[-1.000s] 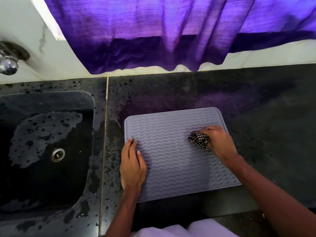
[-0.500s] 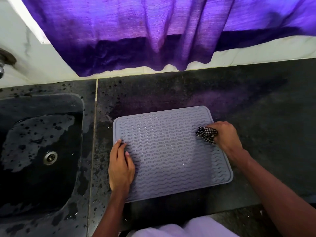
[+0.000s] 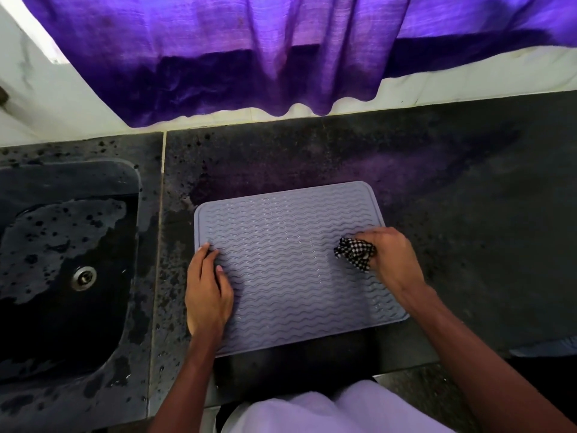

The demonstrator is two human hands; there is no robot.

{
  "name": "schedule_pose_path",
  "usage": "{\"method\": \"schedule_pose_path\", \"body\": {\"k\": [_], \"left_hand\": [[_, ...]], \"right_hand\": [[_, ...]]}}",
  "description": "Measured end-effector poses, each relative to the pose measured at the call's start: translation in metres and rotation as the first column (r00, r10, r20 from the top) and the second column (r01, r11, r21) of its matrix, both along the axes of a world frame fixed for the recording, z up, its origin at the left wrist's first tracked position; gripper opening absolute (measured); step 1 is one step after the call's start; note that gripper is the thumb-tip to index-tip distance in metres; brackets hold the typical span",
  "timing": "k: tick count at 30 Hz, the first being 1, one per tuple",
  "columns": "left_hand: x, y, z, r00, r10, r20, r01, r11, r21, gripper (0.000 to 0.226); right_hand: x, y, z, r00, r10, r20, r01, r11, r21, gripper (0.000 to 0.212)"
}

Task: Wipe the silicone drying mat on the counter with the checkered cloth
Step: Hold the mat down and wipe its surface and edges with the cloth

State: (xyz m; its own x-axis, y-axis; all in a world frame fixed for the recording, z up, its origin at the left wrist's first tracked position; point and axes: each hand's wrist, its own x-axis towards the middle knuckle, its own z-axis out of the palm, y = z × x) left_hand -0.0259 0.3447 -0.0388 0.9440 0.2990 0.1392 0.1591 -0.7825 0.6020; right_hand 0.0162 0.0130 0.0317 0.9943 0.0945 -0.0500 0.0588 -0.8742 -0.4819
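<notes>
A grey silicone drying mat [image 3: 290, 264] with wavy ridges lies on the dark counter [image 3: 468, 214] in front of me. My left hand [image 3: 207, 292] rests flat on the mat's left edge, fingers straight, pressing it down. My right hand [image 3: 392, 257] grips a bunched black-and-white checkered cloth [image 3: 356, 253] and holds it against the mat near its right edge. Most of the cloth is hidden inside my fist.
A black sink [image 3: 62, 276] with a metal drain [image 3: 83, 278] and patches of water sits to the left. The counter near the sink is spotted with drops. A purple curtain [image 3: 249, 51] hangs over the back wall above the counter.
My right hand with the cloth has slid from the mat's middle right towards its right edge. My left hand has stayed on the left edge. The camera has shifted a little.
</notes>
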Motion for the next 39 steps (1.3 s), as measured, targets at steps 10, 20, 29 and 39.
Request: {"method": "schedule_pose_path", "body": {"k": [10,20,29,39], "left_hand": [[-0.001,-0.001,0.001,1.000,-0.009,0.025,0.009,1.000,0.001,0.033],[-0.002,-0.001,0.003,1.000,-0.005,0.007,0.005,1.000,0.003,0.034],[-0.002,-0.002,0.004,1.000,0.001,0.017,-0.001,1.000,-0.013,0.035],[-0.001,0.000,0.009,0.998,-0.008,0.057,0.012,0.997,-0.075,0.031]], "right_hand": [[-0.017,-0.006,0.007,0.997,0.056,-0.053,-0.056,0.998,0.002,0.031],[-0.060,-0.014,0.010,0.992,0.041,-0.121,-0.039,0.999,0.012,0.023],[-0.087,-0.019,0.002,0.980,0.022,-0.196,-0.036,0.997,-0.065,0.049],[-0.095,-0.005,0.000,0.987,0.032,-0.157,-0.041,0.997,-0.060,0.045]]}}
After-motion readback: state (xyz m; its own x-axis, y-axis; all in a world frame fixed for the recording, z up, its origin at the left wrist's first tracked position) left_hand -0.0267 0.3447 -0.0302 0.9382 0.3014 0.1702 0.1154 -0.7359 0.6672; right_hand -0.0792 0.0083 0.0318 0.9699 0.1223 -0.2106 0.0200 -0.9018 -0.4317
